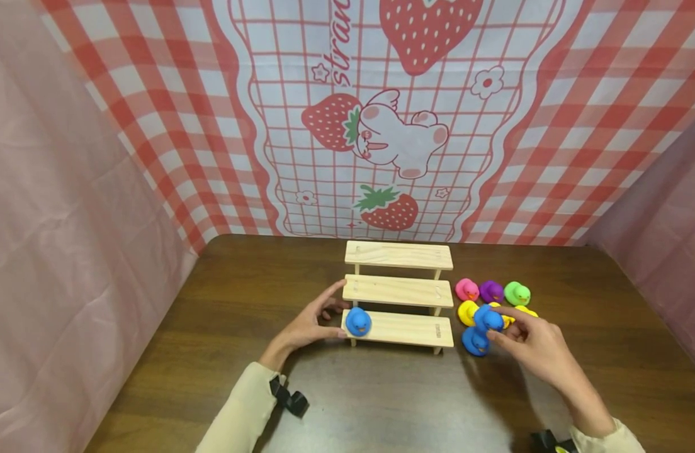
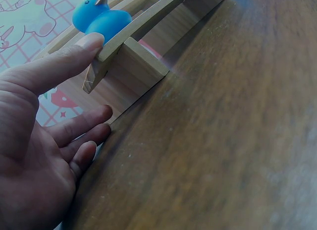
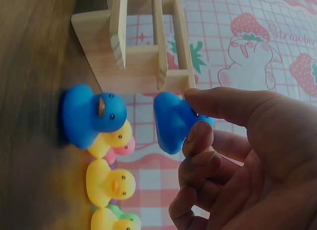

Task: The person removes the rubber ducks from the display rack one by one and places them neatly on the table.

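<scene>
A three-step wooden display stand [image 1: 406, 328] stands on the table, with a blue rubber duck [image 1: 358, 321] on the left end of its lowest step. My left hand [image 1: 305, 324] is at that end; its thumb [image 2: 81, 51] touches the step's edge beside the duck, the other fingers loosely extended below. To the right of the stand, my right hand [image 1: 537, 347] pinches another blue rubber duck [image 3: 173, 122] between thumb and fingers, raised above the table. One more blue rubber duck [image 3: 91, 116] sits on the table just below it.
Behind the held duck are several yellow ducks [image 3: 109, 183], one partly hidden by the hand. A row of pink [image 1: 467, 290], purple [image 1: 491, 291] and green [image 1: 517, 293] ducks sits farther back. A strawberry-print cloth [image 1: 381, 75] hangs behind the brown table [image 1: 245, 283].
</scene>
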